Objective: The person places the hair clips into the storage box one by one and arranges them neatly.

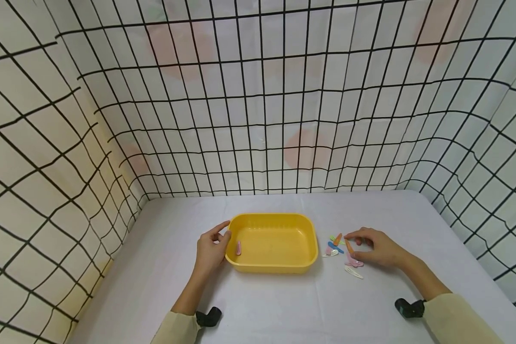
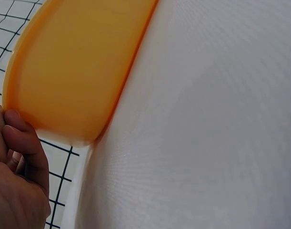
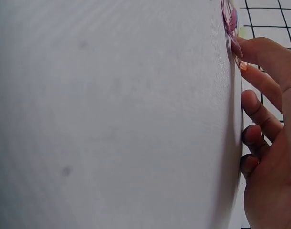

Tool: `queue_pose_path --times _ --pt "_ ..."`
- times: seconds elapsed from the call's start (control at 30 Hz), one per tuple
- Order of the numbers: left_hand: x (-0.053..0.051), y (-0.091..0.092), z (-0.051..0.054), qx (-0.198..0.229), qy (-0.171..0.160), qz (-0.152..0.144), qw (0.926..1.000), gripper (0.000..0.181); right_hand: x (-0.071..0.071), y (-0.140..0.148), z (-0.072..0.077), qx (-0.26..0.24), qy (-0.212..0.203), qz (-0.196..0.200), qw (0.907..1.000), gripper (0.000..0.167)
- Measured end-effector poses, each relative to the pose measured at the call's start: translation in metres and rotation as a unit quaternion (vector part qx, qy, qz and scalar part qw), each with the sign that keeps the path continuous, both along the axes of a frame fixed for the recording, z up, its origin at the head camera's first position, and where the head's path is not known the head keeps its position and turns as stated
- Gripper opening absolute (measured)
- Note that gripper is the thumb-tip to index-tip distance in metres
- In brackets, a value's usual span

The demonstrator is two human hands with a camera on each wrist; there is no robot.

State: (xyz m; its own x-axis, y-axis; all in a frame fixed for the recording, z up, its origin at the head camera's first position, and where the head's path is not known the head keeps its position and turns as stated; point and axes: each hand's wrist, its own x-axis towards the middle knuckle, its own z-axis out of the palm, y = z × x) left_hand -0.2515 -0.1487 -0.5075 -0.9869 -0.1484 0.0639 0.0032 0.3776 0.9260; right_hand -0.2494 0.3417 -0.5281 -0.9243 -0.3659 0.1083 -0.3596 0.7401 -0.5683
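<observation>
A yellow plastic tray point(image 1: 268, 268) lies on the white-covered table, with one pink hair clip point(image 1: 238, 248) inside near its left end. My left hand point(image 1: 210, 248) holds the tray's left rim; the left wrist view shows its fingers bent against the tray wall point(image 2: 74, 71). To the right of the tray, my right hand point(image 1: 380, 248) pinches an orange hair clip point(image 1: 349, 246) between thumb and index finger, low over the table. Its other fingers are loosely curled in the right wrist view. Beside it lie another orange clip point(image 1: 337, 239), a blue clip point(image 1: 336, 247) and pink clips point(image 1: 353, 261).
A white hair clip point(image 1: 353, 272) lies nearest the front of the loose group, and another white clip point(image 1: 331, 253) is close to the tray. Black grid netting point(image 1: 262, 100) over white sheeting encloses the back and sides of the table point(image 1: 284, 306).
</observation>
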Motion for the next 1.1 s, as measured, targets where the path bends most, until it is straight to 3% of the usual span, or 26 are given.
queue_pose_path --times 0.17,0.53,1.1 --pt "-0.0003 0.0000 0.0002 -0.001 -0.001 0.001 1.0000 0.035 -0.0003 -0.0004 -0.0007 -0.004 0.016 -0.005 0.9999 0.040" --pt "0.0000 0.0002 0.0012 -0.003 -0.008 0.006 0.9999 0.036 0.0017 -0.0021 0.0033 -0.002 0.008 -0.039 0.9992 0.038" --pt "-0.0003 -0.0001 -0.0018 0.000 0.012 -0.005 0.9999 0.035 0.0016 -0.0001 0.0089 -0.017 0.025 -0.024 0.9993 0.037"
